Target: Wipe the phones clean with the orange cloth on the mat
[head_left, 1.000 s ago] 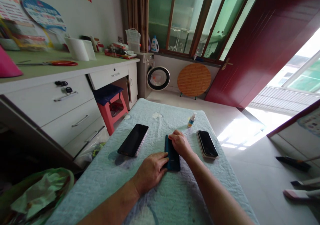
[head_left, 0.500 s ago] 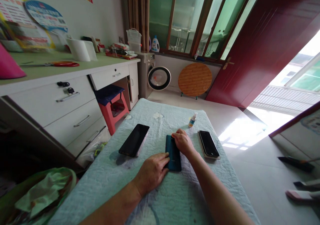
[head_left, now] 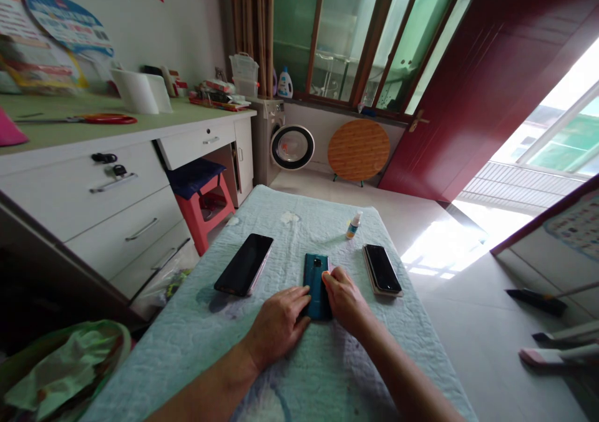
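A teal phone (head_left: pixel 318 297) lies back up on the cloth-covered table (head_left: pixel 327 216), its camera at the far end. My left hand (head_left: pixel 279 319) rests beside it, fingertips on its left edge. My right hand (head_left: pixel 344 297) is closed in a pinch on a small orange piece (head_left: pixel 326 274) at the phone's right edge. To the left a larger black phone (head_left: pixel 245 263) lies on something pale. At the right a second black phone (head_left: pixel 382 268) rests on a pale, flat item. Behind them stands a small spray bottle (head_left: pixel 354 225).
A white desk (head_left: pixel 116 185) with drawers runs along the left, a red stool (head_left: pixel 201 216) beside it. A bin (head_left: pixel 124 341) stands at the lower left. Beyond the table are a washing machine (head_left: pixel 266 135) with its door open and a round wooden board (head_left: pixel 359 150).
My right hand has moved nearer along the teal phone's right edge with the orange piece, uncovering the camera. The whole view has shifted slightly. My left hand stays at the phone's left edge.
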Tool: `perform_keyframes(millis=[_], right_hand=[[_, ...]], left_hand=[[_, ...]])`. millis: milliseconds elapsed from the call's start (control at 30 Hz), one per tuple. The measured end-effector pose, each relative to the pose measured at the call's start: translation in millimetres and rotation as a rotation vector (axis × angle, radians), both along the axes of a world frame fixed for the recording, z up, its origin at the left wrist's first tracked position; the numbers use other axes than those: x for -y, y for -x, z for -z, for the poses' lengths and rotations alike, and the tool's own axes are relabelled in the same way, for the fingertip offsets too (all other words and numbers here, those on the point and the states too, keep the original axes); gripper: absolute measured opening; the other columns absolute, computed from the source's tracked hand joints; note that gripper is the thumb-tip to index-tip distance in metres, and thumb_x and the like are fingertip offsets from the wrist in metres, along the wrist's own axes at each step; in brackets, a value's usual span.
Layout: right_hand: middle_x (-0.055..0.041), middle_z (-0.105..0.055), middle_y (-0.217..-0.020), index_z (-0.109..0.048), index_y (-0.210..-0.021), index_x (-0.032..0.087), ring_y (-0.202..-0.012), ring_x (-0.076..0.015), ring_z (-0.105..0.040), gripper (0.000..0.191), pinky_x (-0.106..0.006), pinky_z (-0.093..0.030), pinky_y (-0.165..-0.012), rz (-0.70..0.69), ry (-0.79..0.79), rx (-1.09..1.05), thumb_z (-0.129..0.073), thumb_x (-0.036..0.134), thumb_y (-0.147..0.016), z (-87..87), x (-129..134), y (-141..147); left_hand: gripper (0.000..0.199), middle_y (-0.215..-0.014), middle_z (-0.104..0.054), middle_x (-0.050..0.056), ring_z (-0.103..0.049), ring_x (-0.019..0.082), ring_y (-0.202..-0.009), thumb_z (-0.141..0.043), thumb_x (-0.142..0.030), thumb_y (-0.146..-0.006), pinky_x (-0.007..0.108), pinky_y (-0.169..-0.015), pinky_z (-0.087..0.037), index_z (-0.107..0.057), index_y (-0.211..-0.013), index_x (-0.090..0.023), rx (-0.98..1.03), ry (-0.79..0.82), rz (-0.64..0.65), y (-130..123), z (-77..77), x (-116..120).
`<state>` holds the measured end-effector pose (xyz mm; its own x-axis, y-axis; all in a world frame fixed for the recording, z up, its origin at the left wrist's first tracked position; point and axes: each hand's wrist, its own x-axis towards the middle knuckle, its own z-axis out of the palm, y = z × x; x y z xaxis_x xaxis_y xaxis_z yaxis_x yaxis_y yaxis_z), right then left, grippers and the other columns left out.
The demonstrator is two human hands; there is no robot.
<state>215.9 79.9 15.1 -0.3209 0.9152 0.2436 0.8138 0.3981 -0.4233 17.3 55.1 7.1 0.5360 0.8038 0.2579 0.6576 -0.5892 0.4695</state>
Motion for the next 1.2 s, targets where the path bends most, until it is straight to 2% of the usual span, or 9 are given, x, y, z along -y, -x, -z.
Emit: perform_keyframes(millis=[200,300,367,467,600,700,800,1200], right_hand=[[-0.0024,-0.052,-0.085,-0.058,-0.086,0.02,-0.075,-0.0134,-0.05,0.021,-0.022,-0.039,-0.069,-0.076,0.046,-0.016,-0.04,0.011,-0.092,-7.9,31,1],[-0.0013,-0.052,-0.082,-0.06,-0.079,0.019,-0.071,-0.0115,-0.051,0.023,-0.021,-0.038,-0.066,-0.187,0.114,-0.058,-0.043,0.011,-0.092,-16.6,31,-1],[-0.0007,-0.052,-0.08,-0.062,-0.077,0.019,-0.071,-0.011,-0.052,0.024,-0.021,-0.038,-0.066,-0.231,0.122,-0.09,-0.045,0.012,-0.091,-21.3,20,-4],[-0.0021,-0.053,-0.084,-0.066,-0.086,0.019,-0.076,-0.0128,-0.054,0.021,-0.023,-0.04,-0.071,-0.088,0.013,-0.135,-0.047,0.014,-0.092,-21.0,-14,-5],[-0.003,-0.054,-0.084,-0.067,-0.089,0.018,-0.078,-0.0142,-0.054,0.02,-0.024,-0.042,-0.074,0.055,-0.039,-0.124,-0.048,0.015,-0.092,-7.9,-60,-2],[-0.004,-0.056,-0.082,-0.069,-0.084,0.017,-0.078,-0.0146,-0.054,0.021,-0.025,-0.042,-0.075,0.073,-0.031,-0.088,-0.049,0.013,-0.09,2.0,-73,2],[-0.0041,-0.057,-0.083,-0.071,-0.083,0.017,-0.078,-0.0145,-0.053,0.024,-0.024,-0.041,-0.075,0.044,-0.037,-0.071,-0.048,0.014,-0.091,5.3,-63,5],[-0.003,-0.057,-0.086,-0.072,-0.092,0.022,-0.081,-0.0143,-0.055,0.027,-0.024,-0.041,-0.074,-0.121,0.075,-0.146,-0.045,0.02,-0.096,-8.4,27,1]], left_hand=[[0.037,-0.133,-0.059,0.011,-0.056,0.026,-0.122,-0.062,-0.022,-0.085,0.044,-0.105,-0.044,-0.062,-0.122,-0.018,-0.004,0.009,0.002,1,1.5,0],[0.036,-0.132,-0.06,0.012,-0.057,0.027,-0.121,-0.062,-0.023,-0.085,0.044,-0.105,-0.045,-0.063,-0.121,-0.016,-0.005,0.008,0.001,1,1.3,0],[0.036,-0.131,-0.06,0.013,-0.057,0.027,-0.121,-0.062,-0.024,-0.085,0.045,-0.105,-0.045,-0.063,-0.12,-0.016,-0.006,0.003,0.004,0,0.2,0],[0.036,-0.131,-0.06,0.013,-0.057,0.027,-0.12,-0.063,-0.023,-0.085,0.044,-0.105,-0.045,-0.063,-0.12,-0.016,-0.003,-0.007,0.009,1,-2.0,2],[0.039,-0.13,-0.061,0.012,-0.058,0.025,-0.118,-0.065,-0.019,-0.083,0.041,-0.104,-0.046,-0.063,-0.121,-0.015,0.0,0.001,0.012,1,-3.5,3],[0.04,-0.13,-0.061,0.011,-0.058,0.025,-0.118,-0.065,-0.017,-0.081,0.041,-0.104,-0.046,-0.063,-0.121,-0.016,0.003,0.006,0.008,1,-3.9,2],[0.039,-0.13,-0.062,0.01,-0.059,0.025,-0.118,-0.065,-0.017,-0.081,0.041,-0.104,-0.046,-0.063,-0.12,-0.017,0.012,0.013,0.005,1,-4.3,1],[0.039,-0.132,-0.06,0.011,-0.057,0.026,-0.121,-0.061,-0.022,-0.084,0.045,-0.105,-0.044,-0.06,-0.124,-0.018,0.021,0.017,0.017,0,-2.2,0]])
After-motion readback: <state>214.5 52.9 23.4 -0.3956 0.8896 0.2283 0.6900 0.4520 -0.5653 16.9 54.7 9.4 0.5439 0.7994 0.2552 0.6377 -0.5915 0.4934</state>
